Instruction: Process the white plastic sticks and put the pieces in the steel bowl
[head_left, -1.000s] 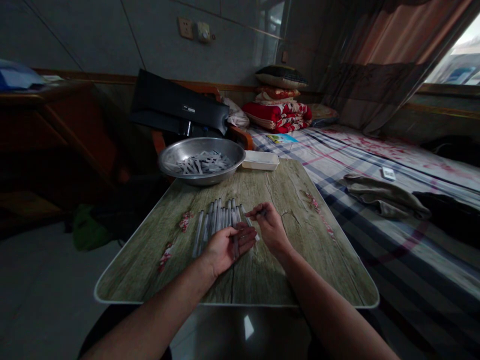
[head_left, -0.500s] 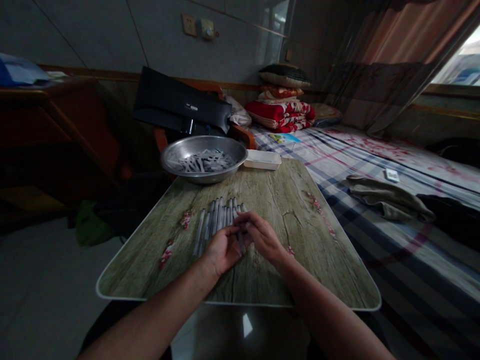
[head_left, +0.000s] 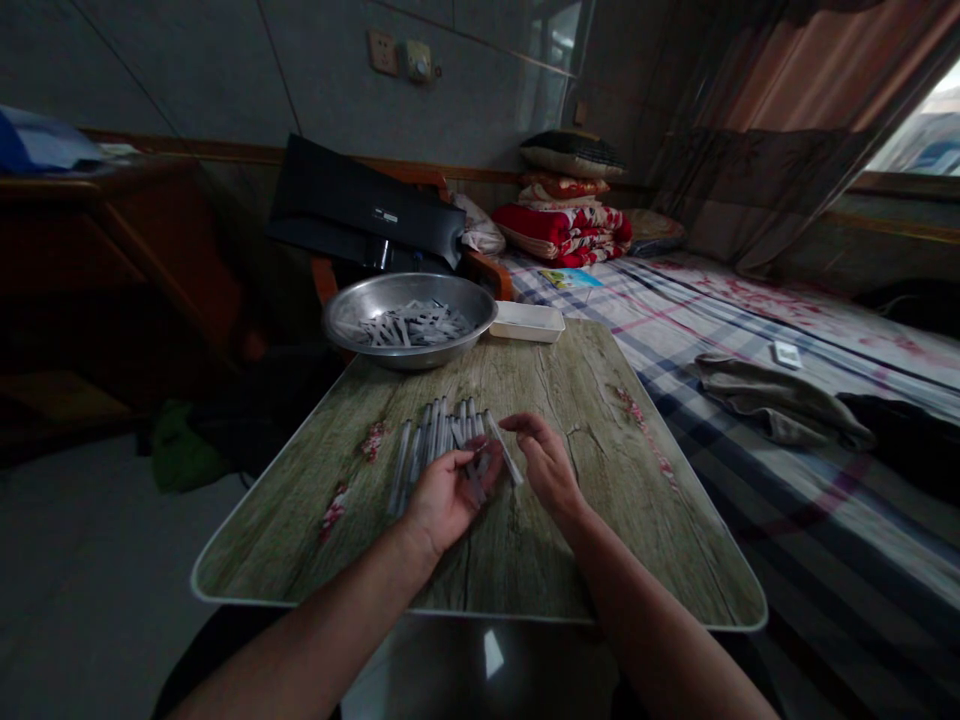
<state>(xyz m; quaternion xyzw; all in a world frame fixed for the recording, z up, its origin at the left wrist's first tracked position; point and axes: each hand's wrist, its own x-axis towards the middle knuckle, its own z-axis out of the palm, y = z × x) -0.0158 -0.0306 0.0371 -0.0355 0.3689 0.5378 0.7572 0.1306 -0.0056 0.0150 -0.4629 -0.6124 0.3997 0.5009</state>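
Note:
A row of slim, translucent pens with dark ends lies on the wood-patterned table. My left hand, palm turned up, holds a few similar pens across its fingers; motion blurs them. One pen lies slanted at the right end of the row, between my two hands. My right hand is just right of that pen, its fingers apart and nothing seen in them. At the back of the table, a metal basin holds many pale, slim pieces.
A white rectangular tray stands beside the basin on the table. A black monitor leans behind them. To the right is a bed with folded bedding and grey clothing.
My right hand has moved right, away from my left hand, and its fingers have opened. The slanted pen now shows between the hands. My left hand stays nearly in place.

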